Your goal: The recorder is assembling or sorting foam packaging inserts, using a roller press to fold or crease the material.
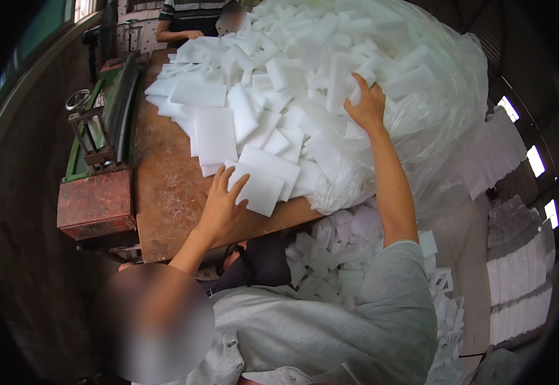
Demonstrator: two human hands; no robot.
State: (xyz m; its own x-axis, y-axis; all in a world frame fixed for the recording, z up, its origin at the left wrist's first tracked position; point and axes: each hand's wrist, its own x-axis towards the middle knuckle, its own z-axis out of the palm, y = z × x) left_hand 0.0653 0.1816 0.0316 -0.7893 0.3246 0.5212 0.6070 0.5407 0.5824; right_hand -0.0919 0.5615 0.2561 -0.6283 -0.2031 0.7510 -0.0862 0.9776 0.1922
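My left hand (220, 206) is at the near edge of the wooden table, its fingers spread and the fingertips at the edge of a flat white foam sheet (258, 191). Farther off and to the right, my right hand (369, 106) reaches into a large heap of white foam pieces (305, 38). Its thumb and index finger are apart, next to a foam block (340, 80); whether they touch it I cannot tell. Several loose square sheets, such as a foam sheet (216, 136), overlap between the hands.
Clear plastic film (446, 115) wraps the heap's right side. A green machine with a handwheel (77, 99) and a red box (96, 202) stand left of the wooden table (164, 192). Foam scraps (340, 250) lie below the table. Across the table is another person (196, 16).
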